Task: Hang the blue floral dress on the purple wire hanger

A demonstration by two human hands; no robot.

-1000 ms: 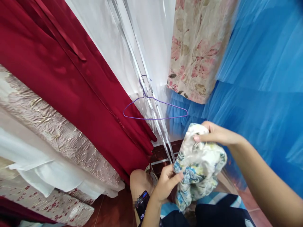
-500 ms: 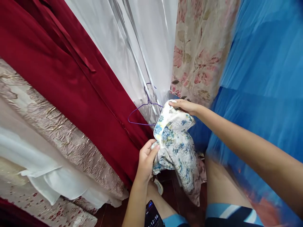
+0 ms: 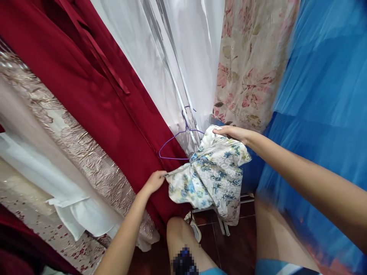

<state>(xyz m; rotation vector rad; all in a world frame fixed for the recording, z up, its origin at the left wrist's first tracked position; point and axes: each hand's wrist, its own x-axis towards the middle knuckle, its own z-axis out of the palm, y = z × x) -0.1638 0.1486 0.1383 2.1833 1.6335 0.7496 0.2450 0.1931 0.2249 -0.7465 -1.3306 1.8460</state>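
Note:
A white garment with blue and yellow flowers [image 3: 218, 168] hangs between my two hands. My left hand [image 3: 156, 181] pinches its left edge and pulls that part out sideways. At the upper right, my right hand [image 3: 233, 133] grips the garment's top, thumb on the near face. Just behind it is a purple hanger [image 3: 174, 158], its right arm hidden by the cloth and its hook near a pale upright frame [image 3: 183, 93]. Whether the hanger runs inside the garment I cannot tell.
Dark red cloth [image 3: 114, 122] hangs at left, white cloth [image 3: 197, 46] behind, pink-flowered fabric [image 3: 243, 76] and blue tulle [image 3: 323, 88] at right. A blurred dark object [image 3: 185, 261] rests on my thigh. Below is a dark tiled floor [image 3: 237, 244] with a white shoe [image 3: 196, 231].
My left hand has moved left and slightly down, stretching the garment's left part outward. My right hand keeps its hold. The view has shifted a little.

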